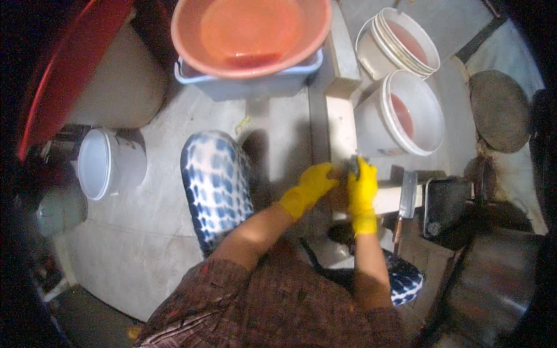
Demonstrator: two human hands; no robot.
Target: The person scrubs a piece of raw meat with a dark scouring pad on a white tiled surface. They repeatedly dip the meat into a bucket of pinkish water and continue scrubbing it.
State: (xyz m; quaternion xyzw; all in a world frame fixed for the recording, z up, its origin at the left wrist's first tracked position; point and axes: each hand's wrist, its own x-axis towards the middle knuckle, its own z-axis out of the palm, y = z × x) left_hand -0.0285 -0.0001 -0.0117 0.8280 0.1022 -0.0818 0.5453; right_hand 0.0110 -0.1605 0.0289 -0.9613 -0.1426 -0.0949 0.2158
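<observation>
My left hand (pixel 311 189), in a yellow rubber glove, reaches toward my right hand; whether its fingers grip anything is unclear. Also gloved in yellow, my right hand (pixel 363 191) is closed on a small dark object (pixel 354 167), too blurred to name. Both hands are over a pale ledge (pixel 340 126), close to a white plastic bucket (pixel 370 124) with reddish liquid inside. To the right of my right hand lies a cleaver (pixel 408 195), its broad blade pointing away from me and its wooden handle toward me.
An orange plastic basin (pixel 252 30) rests on a blue-grey tub (pixel 256 87) ahead. Another white bucket (pixel 374 54) of reddish liquid stands beyond the nearer one. A dark tray (pixel 448 206) is beside the cleaver. At left is a lidded white bucket (pixel 124 163).
</observation>
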